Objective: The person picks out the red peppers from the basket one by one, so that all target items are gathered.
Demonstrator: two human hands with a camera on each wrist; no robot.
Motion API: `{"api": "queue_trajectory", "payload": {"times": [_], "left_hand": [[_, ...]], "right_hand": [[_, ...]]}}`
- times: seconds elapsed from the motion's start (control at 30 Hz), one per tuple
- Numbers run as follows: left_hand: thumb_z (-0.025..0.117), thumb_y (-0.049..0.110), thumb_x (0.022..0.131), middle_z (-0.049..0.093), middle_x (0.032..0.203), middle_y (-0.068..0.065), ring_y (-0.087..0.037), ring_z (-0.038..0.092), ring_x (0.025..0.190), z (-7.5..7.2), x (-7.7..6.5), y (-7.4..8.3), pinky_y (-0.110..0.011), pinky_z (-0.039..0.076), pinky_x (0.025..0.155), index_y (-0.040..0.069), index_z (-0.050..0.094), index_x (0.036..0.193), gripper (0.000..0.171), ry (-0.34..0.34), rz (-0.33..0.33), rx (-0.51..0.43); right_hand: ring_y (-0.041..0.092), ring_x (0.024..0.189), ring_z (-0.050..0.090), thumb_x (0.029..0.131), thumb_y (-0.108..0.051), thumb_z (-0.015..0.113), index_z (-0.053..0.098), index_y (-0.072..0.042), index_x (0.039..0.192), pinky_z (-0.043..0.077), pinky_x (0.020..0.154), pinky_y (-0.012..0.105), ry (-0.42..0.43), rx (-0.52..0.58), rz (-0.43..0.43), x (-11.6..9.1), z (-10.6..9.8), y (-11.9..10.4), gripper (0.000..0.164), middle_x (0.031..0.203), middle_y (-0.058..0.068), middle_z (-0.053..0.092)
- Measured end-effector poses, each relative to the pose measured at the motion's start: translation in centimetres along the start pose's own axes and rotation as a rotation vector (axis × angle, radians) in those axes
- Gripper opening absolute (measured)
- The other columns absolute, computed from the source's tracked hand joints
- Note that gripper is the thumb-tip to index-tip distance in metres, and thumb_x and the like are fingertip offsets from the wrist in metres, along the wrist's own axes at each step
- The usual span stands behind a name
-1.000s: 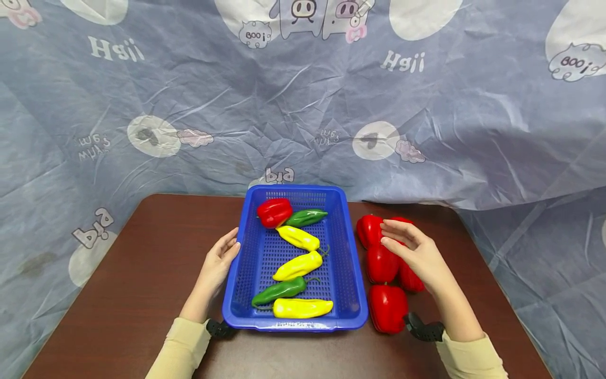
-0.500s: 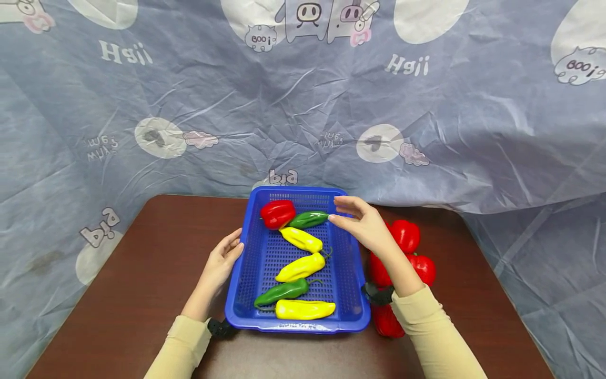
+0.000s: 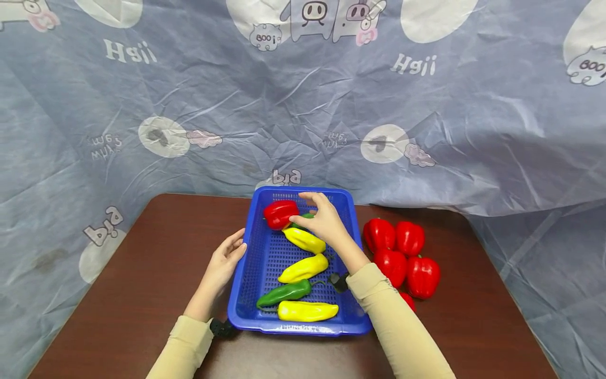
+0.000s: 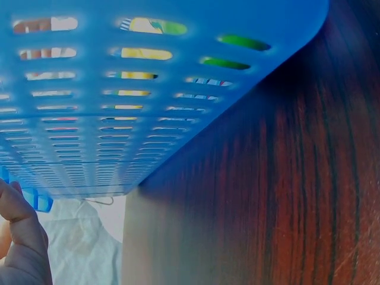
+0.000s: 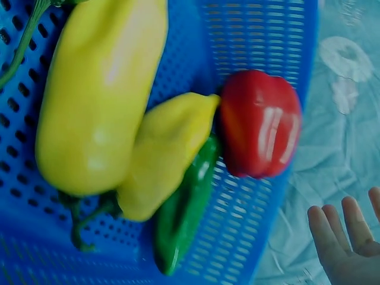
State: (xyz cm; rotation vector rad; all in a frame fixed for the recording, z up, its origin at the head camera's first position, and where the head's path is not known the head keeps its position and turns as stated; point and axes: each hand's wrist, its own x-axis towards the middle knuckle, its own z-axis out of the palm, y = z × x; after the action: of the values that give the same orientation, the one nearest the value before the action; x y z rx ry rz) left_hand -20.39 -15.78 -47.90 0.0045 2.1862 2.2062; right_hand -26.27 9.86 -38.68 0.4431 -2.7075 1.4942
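A blue plastic basket (image 3: 240, 281) stands on the table with a red bell pepper (image 3: 279, 215), yellow long peppers (image 3: 303, 268) and green chili peppers (image 3: 284, 293) inside. My left hand (image 3: 222, 263) holds the basket's left rim, thumb at the edge; the left wrist view shows its slotted wall (image 4: 89, 127). Over the far part of the basket, my right hand (image 3: 324, 218) spreads thumb and fingers beside the red bell pepper, holding nothing. It partly hides the far green pepper in the head view. In the right wrist view the fingers (image 5: 353, 222) appear apart from the red pepper.
Several more red bell peppers (image 3: 390, 266) lie grouped on the brown table (image 3: 128, 273) just right of the basket. My right forearm (image 3: 393, 316) crosses the basket's right rim. A patterned grey-blue cloth (image 3: 284, 105) hangs behind the table.
My right hand has moved left, from above the red bell peppers on the table to over the basket beside the red pepper. The left hand has stayed on the rim.
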Motion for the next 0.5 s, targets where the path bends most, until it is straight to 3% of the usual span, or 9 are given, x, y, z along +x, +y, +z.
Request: {"api": "queue_trajectory", "payload": {"times": [0.23,0.5], "left_hand": [[0.057,0.015,0.1,0.055,0.122,-0.007,-0.002,0.059,0.102,0.0,0.1,0.2,-0.018,0.051,0.083,0.011,0.045,0.147,0.049,-0.001,0.001,0.012],[0.057,0.013,0.1,0.056,0.122,-0.011,-0.002,0.059,0.1,0.0,-0.1,0.2,-0.018,0.051,0.082,0.01,0.045,0.147,0.048,0.0,0.008,0.027]], "right_hand": [[0.034,0.133,0.041,0.084,-0.028,0.079,0.051,-0.01,0.14,0.043,0.107,0.049,-0.031,-0.212,-0.003,1.2,2.7,0.7,0.065,0.145,0.012,0.045],[0.034,0.136,0.035,0.083,-0.023,0.08,0.05,-0.012,0.142,0.042,0.108,0.049,-0.042,-0.311,-0.025,1.6,4.8,1.0,0.067,0.149,0.012,0.041]]}}
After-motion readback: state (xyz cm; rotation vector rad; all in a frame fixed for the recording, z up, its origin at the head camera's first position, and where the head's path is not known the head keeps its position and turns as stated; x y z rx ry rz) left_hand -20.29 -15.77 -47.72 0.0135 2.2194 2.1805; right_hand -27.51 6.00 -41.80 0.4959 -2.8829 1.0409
